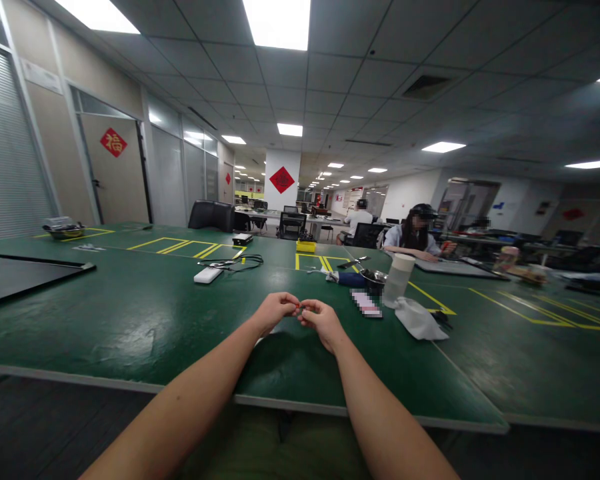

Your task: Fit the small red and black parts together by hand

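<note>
Both of my hands meet above the green table [180,340], fingertips almost touching. My left hand [276,311] is closed in a pinch, thumb against the fingers. My right hand [322,320] pinches too, facing it from the right. Between the fingertips sits something tiny and dark, too small to name. Which hand bears it I cannot tell. A small white edge [266,337] shows on the table under my left wrist.
A white power bank [209,273] with a dark cable lies left of centre. To the right are a blurred pink-white card [366,303], a tall translucent container [398,280], a white bag [419,320] and a metal bowl [375,277]. A person [415,233] sits across the table.
</note>
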{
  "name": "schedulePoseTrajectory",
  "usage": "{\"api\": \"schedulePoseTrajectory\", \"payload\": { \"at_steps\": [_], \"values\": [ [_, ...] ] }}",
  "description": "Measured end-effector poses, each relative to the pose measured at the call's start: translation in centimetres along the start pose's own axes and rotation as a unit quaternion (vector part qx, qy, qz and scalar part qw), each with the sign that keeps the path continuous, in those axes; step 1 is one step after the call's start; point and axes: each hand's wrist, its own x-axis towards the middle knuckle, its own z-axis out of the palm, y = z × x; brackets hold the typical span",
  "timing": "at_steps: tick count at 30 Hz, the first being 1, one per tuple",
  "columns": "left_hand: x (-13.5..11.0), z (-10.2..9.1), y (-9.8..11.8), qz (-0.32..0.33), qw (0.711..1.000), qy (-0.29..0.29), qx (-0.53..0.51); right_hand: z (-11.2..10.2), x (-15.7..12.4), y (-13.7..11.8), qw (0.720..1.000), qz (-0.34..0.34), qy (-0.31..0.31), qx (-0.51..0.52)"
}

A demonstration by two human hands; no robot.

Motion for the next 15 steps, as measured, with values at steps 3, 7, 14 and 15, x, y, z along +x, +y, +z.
{"api": "schedulePoseTrajectory", "payload": {
  "at_steps": [3,7,14,15],
  "values": [
    [-0.03,0.08,0.07,-0.029,0.999,0.007,-0.026,-0.11,0.02,-0.1,1.0,0.004,0.009,-0.006],
    [-0.02,0.05,-0.04,-0.041,0.998,0.005,-0.057,-0.1,0.14,-0.31,0.999,0.017,0.018,0.025],
    [0.17,-0.11,-0.11,-0.07,0.993,0.011,-0.089,0.13,0.08,-0.89,0.989,0.039,0.014,0.139],
    [0.19,-0.13,-0.11,-0.071,0.993,0.012,-0.092,0.13,0.08,-0.91,0.988,0.041,0.013,0.147]
  ]
}}
